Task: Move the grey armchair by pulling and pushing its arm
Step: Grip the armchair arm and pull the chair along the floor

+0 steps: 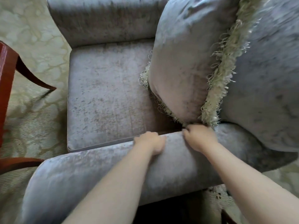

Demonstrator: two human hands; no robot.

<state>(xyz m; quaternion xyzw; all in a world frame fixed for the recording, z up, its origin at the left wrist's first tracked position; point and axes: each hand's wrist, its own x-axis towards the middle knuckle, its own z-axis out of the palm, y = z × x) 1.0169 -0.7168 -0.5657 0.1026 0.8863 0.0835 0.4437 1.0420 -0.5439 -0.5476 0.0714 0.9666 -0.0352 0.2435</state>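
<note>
A: Where's the chair?
B: Grey armchair (pixel 265 97) is straight below you on the patterned carpet (pixel 32 38). Its back is to your right and the seat (pixel 106 94) opens to the left. The near arm (pixel 97 172) runs across the bottom of view, under your forearms.
A: Hands?
B: Both on that near arm, side by side, close but not touching. Your left hand (pixel 149 143) sits on top, fingers curled over the inner edge toward the seat. Your right hand (pixel 199 138) is nearer the chair back, fingers hooked over the same edge. Both sets of fingertips drop into the gap beside the seat, so I can't see them. Hands are a bit blurred.
A: Anything on the chair?
B: One grey throw pillow (pixel 186 62) with a pale green fringe (pixel 221 75), tilted against the back. Its lower corner is right at your right knuckles; can't tell if it touches. Far arm (pixel 100 20) is at the top of view. Dark red wooden furniture (pixel 6 75) is at the left edge, apart from the chair.
</note>
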